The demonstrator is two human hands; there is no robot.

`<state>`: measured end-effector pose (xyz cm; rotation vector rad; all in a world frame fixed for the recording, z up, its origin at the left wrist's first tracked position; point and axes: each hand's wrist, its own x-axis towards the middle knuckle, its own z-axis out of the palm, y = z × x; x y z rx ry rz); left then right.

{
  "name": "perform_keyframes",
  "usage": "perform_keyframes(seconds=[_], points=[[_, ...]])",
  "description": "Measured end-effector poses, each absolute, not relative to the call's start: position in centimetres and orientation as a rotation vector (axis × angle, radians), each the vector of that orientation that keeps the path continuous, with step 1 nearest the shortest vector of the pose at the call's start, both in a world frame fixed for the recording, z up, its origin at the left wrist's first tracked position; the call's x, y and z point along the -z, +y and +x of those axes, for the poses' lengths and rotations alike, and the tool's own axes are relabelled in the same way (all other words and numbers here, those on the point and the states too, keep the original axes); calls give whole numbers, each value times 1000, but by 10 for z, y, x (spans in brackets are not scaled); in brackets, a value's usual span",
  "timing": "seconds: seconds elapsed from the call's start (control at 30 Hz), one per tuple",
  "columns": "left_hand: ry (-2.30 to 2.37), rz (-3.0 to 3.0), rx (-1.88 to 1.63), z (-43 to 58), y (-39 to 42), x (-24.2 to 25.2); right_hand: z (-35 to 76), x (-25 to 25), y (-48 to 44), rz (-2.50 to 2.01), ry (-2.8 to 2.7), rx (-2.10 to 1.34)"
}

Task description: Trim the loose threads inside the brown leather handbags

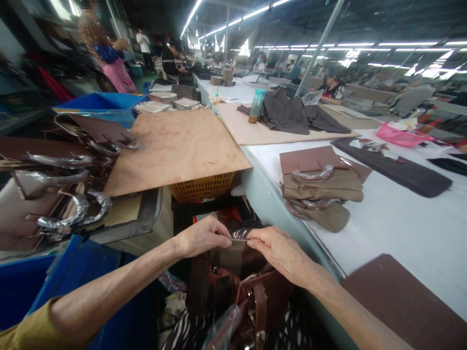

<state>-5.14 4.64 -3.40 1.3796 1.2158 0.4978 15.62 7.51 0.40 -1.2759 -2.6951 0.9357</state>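
The left hand (207, 236) and right hand (275, 248) each pinch the top edge of one brown bag (242, 257), thumb against fingers, a short stretch of edge between them. The bag sits at the person's lap, over patterned cloth (180, 333). It looks light and soft in the body, likely to sag, with a firmer edge; that edge seems the best hold, since the plastic-wrapped handle (224, 328) may slip and the finish could scuff.

Just beyond are one yellow basket (204, 187) and, above it, one board (182, 146). To the right, the table (394, 223) bears one bottle (257, 106), one flat brown panel (408, 296) and a pile of bags (323, 187), too overlapped to count. Two blue bins (124, 116) show at left.
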Motion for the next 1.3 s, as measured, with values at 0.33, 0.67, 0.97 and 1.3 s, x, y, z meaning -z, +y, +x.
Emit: perform_keyframes(seconds=[0.33,0.67,0.97,1.3], points=[[1172,1395,-476,-43,43,23,136,-4,70,-1183,-2764,-1010],[1029,1137,-492,-91,28,18,136,3,70,-1266,-2717,-1033],[1212,1096,-515,-74,20,17,129,-2,68,-1280,-2766,-1023],[1228,1066,-476,-70,14,28,126,0,60,-1207,-2832,-1009]])
